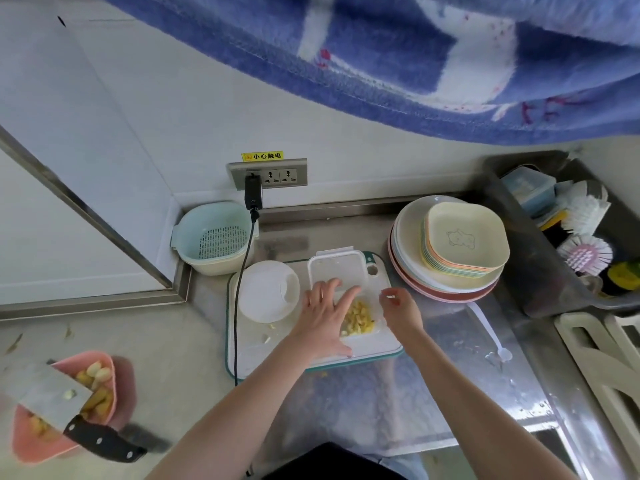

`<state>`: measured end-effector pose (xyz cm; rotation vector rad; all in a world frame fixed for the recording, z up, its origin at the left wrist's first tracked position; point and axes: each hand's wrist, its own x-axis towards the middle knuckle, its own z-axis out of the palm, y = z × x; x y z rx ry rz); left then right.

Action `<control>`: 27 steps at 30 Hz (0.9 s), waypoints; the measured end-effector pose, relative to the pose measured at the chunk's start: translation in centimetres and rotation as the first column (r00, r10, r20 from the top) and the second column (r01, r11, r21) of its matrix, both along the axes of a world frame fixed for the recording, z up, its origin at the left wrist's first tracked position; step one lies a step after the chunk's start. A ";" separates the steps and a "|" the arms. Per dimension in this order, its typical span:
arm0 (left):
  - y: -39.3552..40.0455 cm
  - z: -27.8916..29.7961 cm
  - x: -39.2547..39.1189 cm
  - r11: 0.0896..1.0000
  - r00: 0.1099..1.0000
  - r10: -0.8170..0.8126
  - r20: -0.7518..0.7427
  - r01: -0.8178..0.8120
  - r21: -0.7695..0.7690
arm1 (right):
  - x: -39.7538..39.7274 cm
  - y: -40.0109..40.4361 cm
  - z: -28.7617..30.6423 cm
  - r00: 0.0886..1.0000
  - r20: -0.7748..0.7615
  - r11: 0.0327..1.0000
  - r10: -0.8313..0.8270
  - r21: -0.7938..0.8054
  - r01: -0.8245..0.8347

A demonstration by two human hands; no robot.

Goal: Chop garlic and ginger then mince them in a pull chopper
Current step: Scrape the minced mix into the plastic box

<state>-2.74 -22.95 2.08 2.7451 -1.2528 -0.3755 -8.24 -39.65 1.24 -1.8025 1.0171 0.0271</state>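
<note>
A pile of chopped yellow garlic and ginger pieces [358, 318] lies on the white cutting board [374, 346]. My left hand [323, 315] rests flat at the pile's left side, fingers straight and spread, some reaching over the pieces. My right hand [401, 310] hovers at the pile's right, its fingertips pinching what looks like a small pale bit. The round white pull chopper [268, 291] sits on the board's left part. A clear rectangular box [336, 268] stands behind the pile. Far left, a cleaver [52, 396] lies across a pink bowl [27, 445] of garlic cloves and ginger.
A black cable [239, 306] runs from the wall socket across the board's left edge. A pale colander basket [214, 237] stands at the back left. Stacked plates and bowls [450, 251] sit right of the board. A sink tray of brushes [581, 233] is at far right.
</note>
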 end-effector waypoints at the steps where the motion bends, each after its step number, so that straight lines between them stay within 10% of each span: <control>1: 0.3 0.3 -0.1 1.000 1.000 -0.013 0.001 0.013 -0.007 | -0.2 0.3 0.4 0.999 0.037 0.997 -0.002 -0.074 0.005; 6: 3.2 1.2 1.3 0.964 0.943 0.140 0.303 -0.060 -0.258 | 0.9 3.3 2.6 0.932 0.168 0.870 0.320 -0.443 -0.219; 13: 7.0 2.3 5.9 0.919 0.956 0.288 0.056 -0.292 0.264 | 4.0 9.0 3.0 0.773 0.039 0.736 0.633 -0.340 -0.585; 23: 10.0 2.6 7.1 0.908 0.973 0.204 0.107 -0.229 0.351 | 6.0 11.3 3.2 0.569 -0.165 0.502 0.806 -0.319 -0.804; 27: 10.6 3.2 7.1 0.873 0.949 0.224 0.222 -0.296 0.386 | 8.0 12.8 3.6 0.422 -0.426 0.246 0.800 -0.409 -0.879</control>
